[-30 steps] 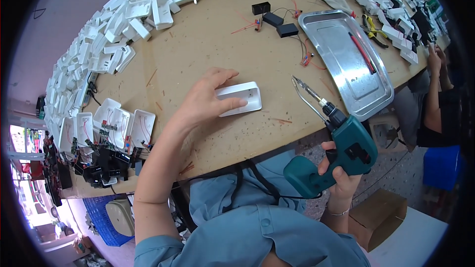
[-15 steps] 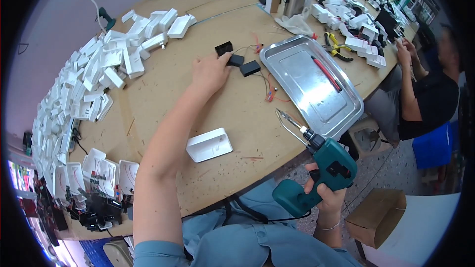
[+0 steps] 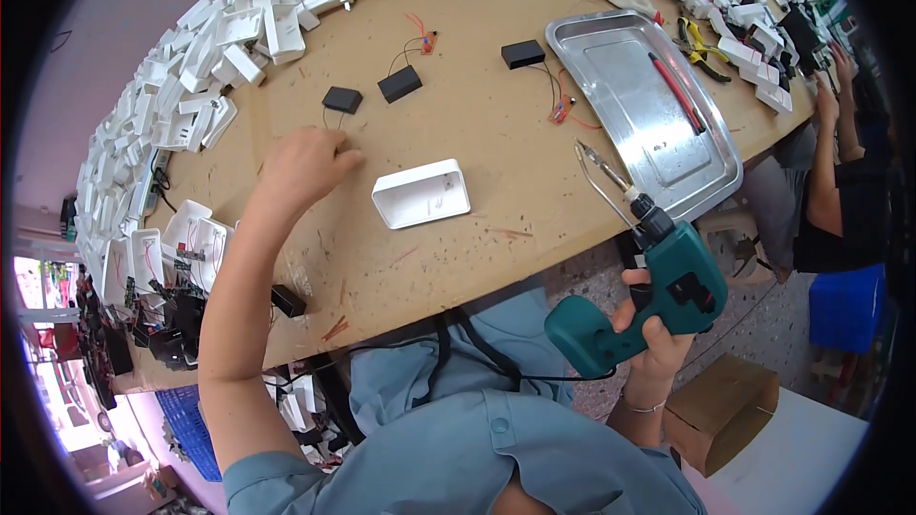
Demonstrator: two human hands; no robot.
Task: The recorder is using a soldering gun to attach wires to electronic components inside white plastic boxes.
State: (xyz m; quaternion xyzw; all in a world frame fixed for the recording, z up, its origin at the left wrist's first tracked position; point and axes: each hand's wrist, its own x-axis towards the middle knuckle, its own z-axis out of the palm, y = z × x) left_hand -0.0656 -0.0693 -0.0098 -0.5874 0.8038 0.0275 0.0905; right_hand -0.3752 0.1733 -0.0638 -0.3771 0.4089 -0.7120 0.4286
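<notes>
My right hand (image 3: 658, 348) grips a green soldering gun (image 3: 682, 277), its metal tip and bent feed tube pointing up over the table's edge. On the table, my left hand (image 3: 303, 167) is closed with its fingers curled down; what they hold is hidden. Two thin wires run toward it from a black box (image 3: 342, 100) just beyond. Farther right lies another black box (image 3: 400, 84), wired to a small orange circuit board (image 3: 428, 43). A third black box (image 3: 523, 54) has wires to a board (image 3: 561, 111) beside the tray. An open white plastic case (image 3: 422, 195) sits right of my left hand.
A metal tray (image 3: 658, 167) holds a red pen-like tool (image 3: 676, 91); yellow-handled pliers (image 3: 701, 50) lie beyond. White cases (image 3: 219, 33) pile up at the left. Another person (image 3: 825, 181) sits at the right. A cardboard box (image 3: 722, 412) stands at the lower right.
My left hand has come back nearer and to the left, and the black boxes now lie farther apart. The soldering gun stays in my right hand. The whole view has shifted.
</notes>
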